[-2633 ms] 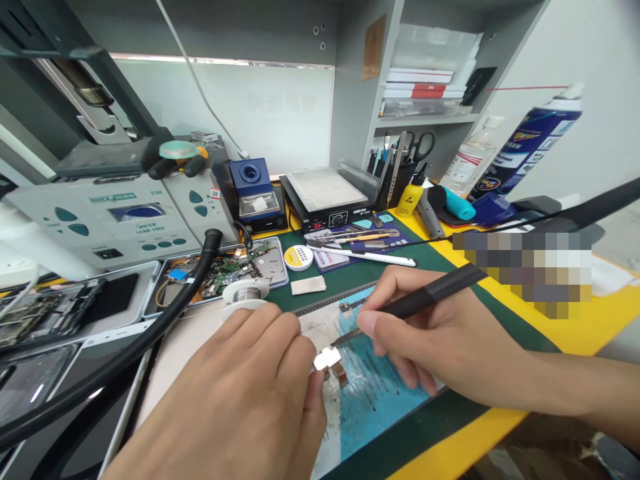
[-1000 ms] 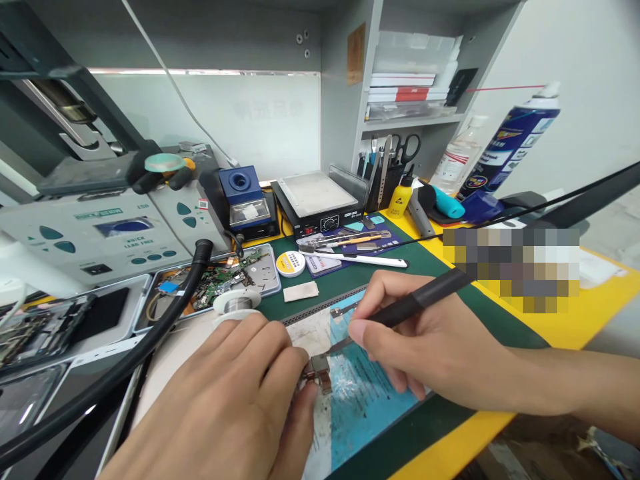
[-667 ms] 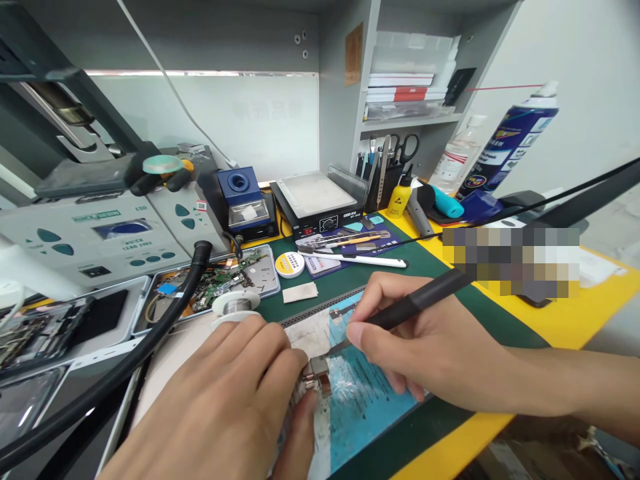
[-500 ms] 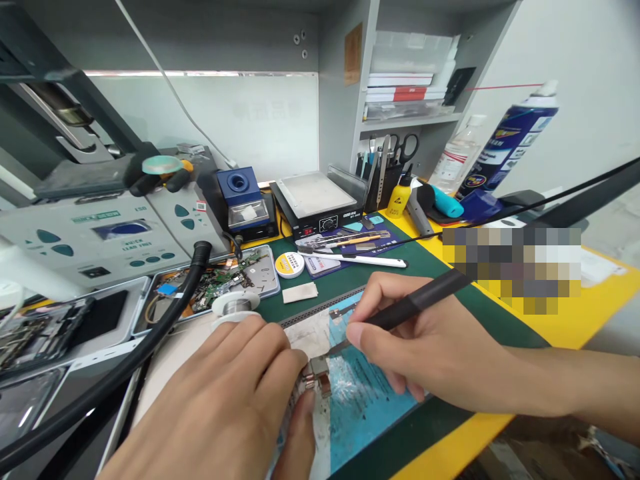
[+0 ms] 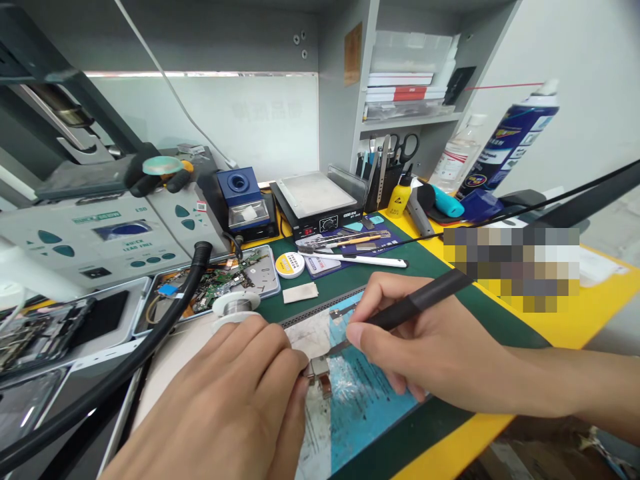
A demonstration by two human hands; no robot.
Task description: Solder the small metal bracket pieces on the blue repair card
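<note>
Pinching, hands (image 5: 225,393) (image 5: 430,347) | matte black tool (image 5: 420,297) | boxy metallic part (image 5: 319,366) | scuffed sheet (image 5: 370,393) beneath

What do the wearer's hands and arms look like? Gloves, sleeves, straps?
The bare left hand and bare right hand wear no gloves; no rings show. The bare right forearm shows no sleeve, watch or strap. No left sleeve shows.

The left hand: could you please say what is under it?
A small metal part pokes out past the left hand, over a stained sheet. Its held end and whatever lies beneath the hand are covered.
</note>
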